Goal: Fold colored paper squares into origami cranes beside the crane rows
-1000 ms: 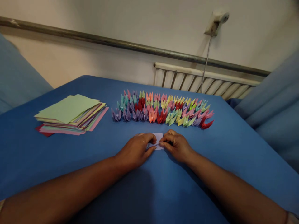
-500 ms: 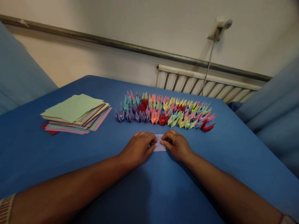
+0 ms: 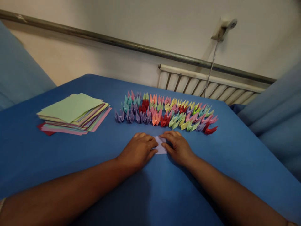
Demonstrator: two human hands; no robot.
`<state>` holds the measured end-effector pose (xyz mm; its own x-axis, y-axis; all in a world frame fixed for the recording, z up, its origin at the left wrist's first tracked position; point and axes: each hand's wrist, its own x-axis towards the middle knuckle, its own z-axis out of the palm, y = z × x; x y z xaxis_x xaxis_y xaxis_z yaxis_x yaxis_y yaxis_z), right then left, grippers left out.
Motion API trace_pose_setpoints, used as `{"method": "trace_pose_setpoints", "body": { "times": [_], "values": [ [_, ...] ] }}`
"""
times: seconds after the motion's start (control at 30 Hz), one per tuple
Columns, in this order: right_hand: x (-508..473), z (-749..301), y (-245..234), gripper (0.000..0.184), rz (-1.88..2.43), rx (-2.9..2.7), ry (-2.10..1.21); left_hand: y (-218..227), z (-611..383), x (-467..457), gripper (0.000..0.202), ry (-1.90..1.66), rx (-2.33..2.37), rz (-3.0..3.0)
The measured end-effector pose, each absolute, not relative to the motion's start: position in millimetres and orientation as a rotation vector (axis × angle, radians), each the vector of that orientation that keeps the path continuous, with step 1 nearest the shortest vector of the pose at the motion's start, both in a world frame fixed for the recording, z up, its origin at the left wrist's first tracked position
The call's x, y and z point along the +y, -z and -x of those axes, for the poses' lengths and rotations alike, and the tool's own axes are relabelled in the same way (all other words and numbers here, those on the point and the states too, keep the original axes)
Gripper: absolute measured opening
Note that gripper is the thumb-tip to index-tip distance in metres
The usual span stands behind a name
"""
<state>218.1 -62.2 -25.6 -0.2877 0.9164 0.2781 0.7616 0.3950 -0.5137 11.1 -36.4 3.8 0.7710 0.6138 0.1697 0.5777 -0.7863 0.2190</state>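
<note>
A small lilac piece of paper (image 3: 161,150) lies on the blue tabletop between my two hands. My left hand (image 3: 139,148) holds it down at its left edge, fingers curled, thumb near the lower corner. From the other side my right hand (image 3: 176,147) holds the paper with its index finger at the upper edge and its thumb lower down; lilac shows between those two fingertips. Parts of the sheet are hidden under the fingers, so its folds cannot be made out fully. Just beyond my hands stand rows of folded paper cranes (image 3: 156,117) in many colours.
To the left sits an uneven stack of coloured paper (image 3: 72,108), pale green on top. The blue-covered table (image 3: 113,201) reaches a wall with a metal rail (image 3: 131,47) and a white radiator (image 3: 202,75). A blue curtain (image 3: 270,116) hangs at the right.
My right index finger has stretched out toward the paper's upper edge, away from the thumb. My left fingers have loosened slightly. The paper stays in place; the view has shifted a little.
</note>
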Motion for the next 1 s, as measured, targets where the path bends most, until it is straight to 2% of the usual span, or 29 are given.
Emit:
{"method": "trace_pose_setpoints", "body": {
  "times": [0.13, 0.37, 0.5, 0.6, 0.7, 0.77, 0.87, 1.0],
  "values": [
    [-64.6, -218.2, 18.8, 0.028, 1.502, -2.154, -0.365, -8.3, -11.8, -38.0, 0.018, -0.311, 0.863, -2.865],
    [-80.8, -215.5, 2.7, 0.007, 1.693, -2.065, -0.523, -9.0, -6.6, -29.3, 0.021, -0.362, 0.742, -2.979],
    [-90.0, -217.4, -1.8, 0.011, 1.669, -2.100, -0.704, -10.7, -5.9, -28.4, 0.020, -0.320, 0.671, -2.985],
    [-86.6, -224.4, -0.7, 0.010, 1.564, -2.146, -0.562, -11.8, -5.9, -33.1, 0.023, -0.344, 0.639, -2.957],
    [-81.0, -231.6, 1.7, 0.030, 1.287, -2.283, -0.510, -11.4, -5.5, -39.9, 0.023, -0.358, 0.608, -2.938],
    [-79.7, -234.6, 2.0, 0.036, 1.180, -2.382, -0.539, -10.1, -5.3, -43.8, 0.018, -0.336, 0.583, -2.939],
    [-80.6, -237.3, 0.3, 0.039, 1.178, -2.438, -0.545, -7.1, -6.0, -47.0, 0.024, -0.303, 0.558, -2.968],
    [-80.4, -241.1, -1.8, 0.039, 1.162, -2.458, -0.563, -4.3, -7.6, -46.5, 0.016, -0.277, 0.535, -3.072]
  ]
}}
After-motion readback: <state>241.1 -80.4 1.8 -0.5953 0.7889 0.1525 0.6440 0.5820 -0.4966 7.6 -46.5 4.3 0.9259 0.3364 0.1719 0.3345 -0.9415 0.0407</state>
